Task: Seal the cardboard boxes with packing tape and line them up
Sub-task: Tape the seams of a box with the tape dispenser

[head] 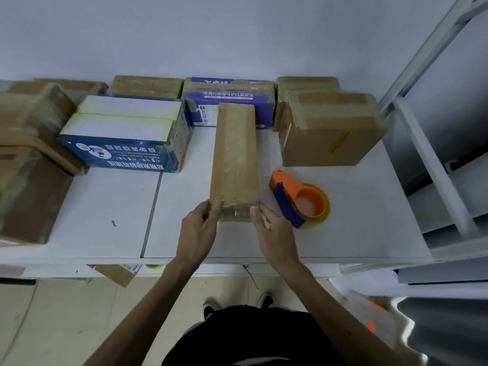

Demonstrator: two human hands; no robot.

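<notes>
A long narrow brown cardboard box [235, 151] lies lengthwise on the white table [105, 207], with clear tape along its top and over its near end. My left hand [199, 228] grips the box's near left corner, thumb on the taped end. My right hand [272, 231] holds the near right corner the same way. An orange and blue tape dispenser [298, 198] with a yellowish roll rests on the table just right of the box, beside my right hand.
Taped boxes line the back: a blue and white one [124, 133] at the left, a purple one [229, 101] behind the long box, a brown one [330, 128] at the right. Larger brown boxes [29, 159] crowd the left edge. A metal shelf frame [435, 159] stands at the right.
</notes>
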